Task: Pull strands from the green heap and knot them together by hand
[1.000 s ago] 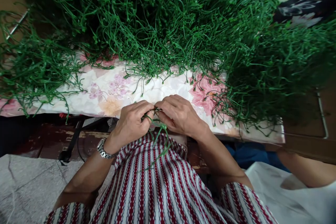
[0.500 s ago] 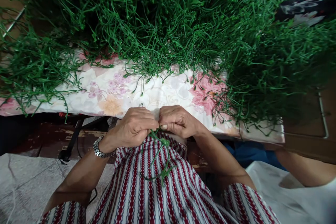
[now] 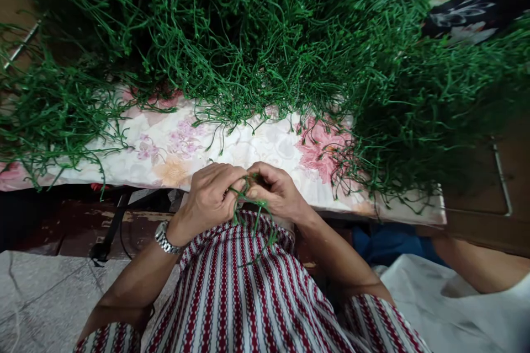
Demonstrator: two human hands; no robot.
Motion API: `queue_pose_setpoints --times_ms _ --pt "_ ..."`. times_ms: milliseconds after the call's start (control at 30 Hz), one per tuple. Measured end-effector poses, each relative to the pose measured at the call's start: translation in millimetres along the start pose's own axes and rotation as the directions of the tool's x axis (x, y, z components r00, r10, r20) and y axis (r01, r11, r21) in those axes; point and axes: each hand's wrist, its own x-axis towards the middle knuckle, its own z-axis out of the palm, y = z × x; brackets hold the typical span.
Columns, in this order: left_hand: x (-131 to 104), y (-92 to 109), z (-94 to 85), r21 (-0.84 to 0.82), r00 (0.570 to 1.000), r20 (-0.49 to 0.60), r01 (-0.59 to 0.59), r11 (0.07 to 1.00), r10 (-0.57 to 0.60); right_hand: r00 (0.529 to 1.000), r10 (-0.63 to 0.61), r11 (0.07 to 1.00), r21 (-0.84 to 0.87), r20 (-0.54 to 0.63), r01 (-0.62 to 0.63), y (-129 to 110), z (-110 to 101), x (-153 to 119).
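My left hand (image 3: 215,194), with a metal watch at its wrist, pinches a thin green plastic stem (image 3: 255,215) in front of my striped shirt. From the other side my right hand (image 3: 277,192) grips the same green piece, thumb and fingers bent round it. Both hands nearly touch at the table's near edge. Branched ends of the piece hang below the fingers over the shirt. A large heap of similar green stems (image 3: 248,27) covers the back of the table.
A floral cloth (image 3: 256,143) covers the table. Smaller green piles lie at left (image 3: 58,116) and right. Dark flowered fabric (image 3: 464,5) shows at the upper right. Another person's bare limb (image 3: 484,265) is at the lower right, beside blue cloth.
Both hands have risen slightly and their fingers have curled differently round the green piece. Its hanging ends have moved upward. The view has shifted a little.
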Motion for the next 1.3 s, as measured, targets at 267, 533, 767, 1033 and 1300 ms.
queue_pose_setpoints --times_ms 267,533,767,1033,1300 --pt "3.4 5.1 -0.8 0.253 0.979 0.116 -0.192 0.948 0.167 0.991 0.111 0.948 0.294 0.069 -0.126 0.3 3.1 -2.7" --pt "4.5 4.5 -3.8 -0.065 0.993 0.098 -0.054 0.996 0.060 0.989 0.031 0.995 0.088 0.143 -0.044 -2.4 -7.4 -2.9" --pt "13.7 -3.1 -31.7 -0.391 0.973 0.205 0.179 0.903 -0.104 0.895 -0.287 0.946 -0.047 0.342 0.321 -19.1 -35.7 -3.1" --pt "14.4 0.9 -2.2 -0.374 0.955 -0.062 0.249 0.894 -0.292 0.988 -0.141 0.968 -0.219 -0.057 0.125 -14.8 -11.5 4.0" --pt "14.6 3.5 6.8 -0.426 0.924 -0.035 0.331 0.842 -0.381 1.000 0.005 0.947 -0.321 0.018 0.001 -10.1 3.5 5.9"
